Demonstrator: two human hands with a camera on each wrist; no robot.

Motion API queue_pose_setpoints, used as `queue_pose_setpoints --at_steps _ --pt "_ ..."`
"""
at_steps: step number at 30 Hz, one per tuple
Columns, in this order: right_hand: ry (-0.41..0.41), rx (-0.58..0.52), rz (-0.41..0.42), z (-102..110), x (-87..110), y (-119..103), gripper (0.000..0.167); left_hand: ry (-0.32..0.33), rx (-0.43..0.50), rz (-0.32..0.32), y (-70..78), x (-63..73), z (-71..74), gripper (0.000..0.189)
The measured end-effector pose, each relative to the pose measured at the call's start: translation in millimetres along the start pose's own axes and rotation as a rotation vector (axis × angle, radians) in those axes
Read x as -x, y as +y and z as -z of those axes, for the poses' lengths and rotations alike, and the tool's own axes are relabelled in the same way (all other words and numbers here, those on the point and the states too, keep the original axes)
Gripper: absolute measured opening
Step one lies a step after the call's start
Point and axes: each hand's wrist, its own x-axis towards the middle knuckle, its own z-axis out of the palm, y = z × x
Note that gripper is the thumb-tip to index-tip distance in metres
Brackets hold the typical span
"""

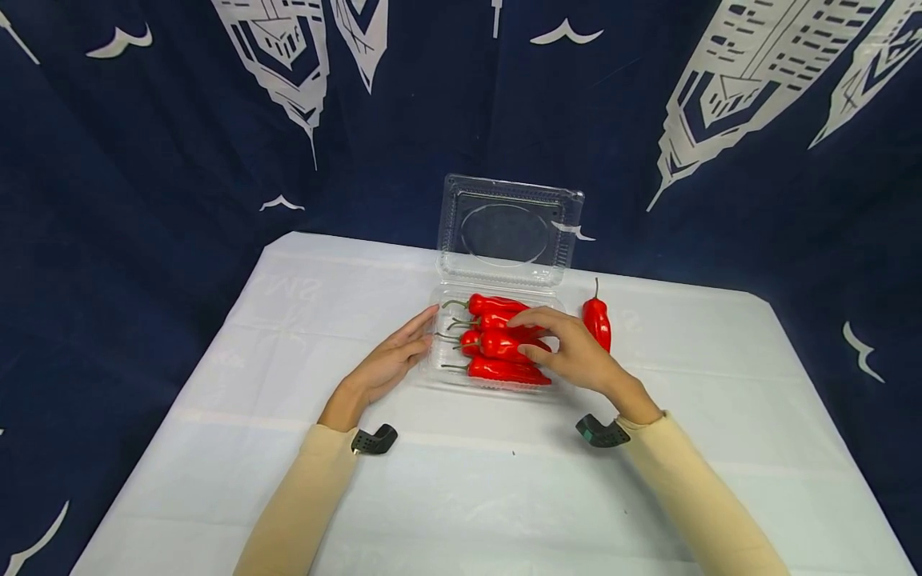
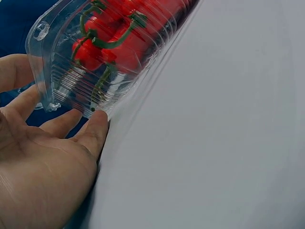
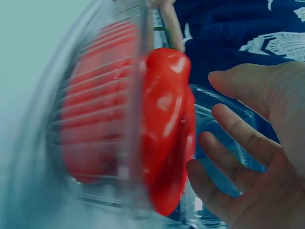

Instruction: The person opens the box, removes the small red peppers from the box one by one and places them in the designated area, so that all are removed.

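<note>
Several red peppers (image 1: pixel 504 370) with green stems lie in a clear plastic clamshell box (image 1: pixel 445 382), stems to the left. One pepper (image 1: pixel 497 344) sits on top of the others. My left hand (image 1: pixel 385 364) is at the box's left side; in the left wrist view its fingertips (image 2: pixel 99 121) touch the clear wall. Over the right part of the peppers is my right hand (image 1: pixel 569 350). In the right wrist view its thumb and fingers are spread beside a pepper (image 3: pixel 164 124), with nothing between them. The hand hides the tips of some peppers in the head view.
The box's clear lid (image 1: pixel 504 232) stands raised at the back, near the table's far edge. Another red pepper (image 1: pixel 596 322) lies on the white table (image 1: pixel 288 336), right of the box. A dark blue patterned cloth (image 1: pixel 446 104) hangs behind.
</note>
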Motion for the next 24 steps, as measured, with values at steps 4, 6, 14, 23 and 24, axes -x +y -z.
queue_pose_setpoints --at_steps 4,6,14,23,24 --pt "-0.010 -0.053 -0.006 -7 -1.2 6 0.039 -0.002 0.006 0.001 -0.3 0.2 -0.4 0.058" --pt "-0.009 -0.073 -0.014 -9 -1.5 8 0.038 0.000 0.009 0.004 -0.4 -0.3 -0.2 0.058" --pt "0.001 -0.115 -0.055 -13 -1.8 13 0.037 0.007 0.005 0.014 0.0 -0.6 0.3 0.058" --pt "0.001 -0.042 -0.036 -19 -2.4 14 0.039 0.007 0.006 0.013 0.8 -0.5 -0.7 0.058" --pt "-0.001 -0.037 -0.031 -19 -2.9 14 0.039 0.008 0.003 0.012 1.2 0.0 -0.4 0.058"
